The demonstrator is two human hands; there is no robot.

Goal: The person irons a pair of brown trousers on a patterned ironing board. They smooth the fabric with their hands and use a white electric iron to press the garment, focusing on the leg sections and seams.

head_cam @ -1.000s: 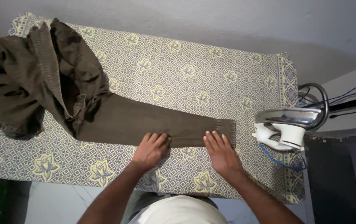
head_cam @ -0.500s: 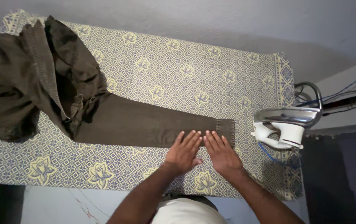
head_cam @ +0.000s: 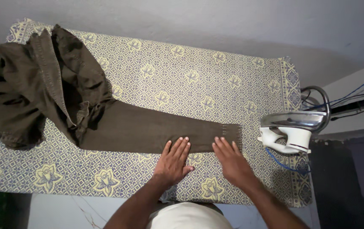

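Observation:
A pair of dark olive-brown trousers (head_cam: 118, 127) lies on a table covered by a patterned yellow and blue cloth (head_cam: 199, 80). One leg stretches flat to the right, and the rest is bunched at the far left. My left hand (head_cam: 174, 160) lies flat with fingers apart, its fingertips on the near edge of the leg. Beside it, my right hand (head_cam: 230, 159) is flat too, fingers touching the leg close to the hem. Neither hand grips anything.
A clothes iron (head_cam: 294, 129) with a metal soleplate and white body stands on its end at the right edge of the cloth, a blue cord trailing below it. Cables run along a ledge at the far right. A grey wall lies beyond the table.
My left hand slid right along the trouser leg toward the hem and now sits close to my right hand. The right hand stayed near the hem.

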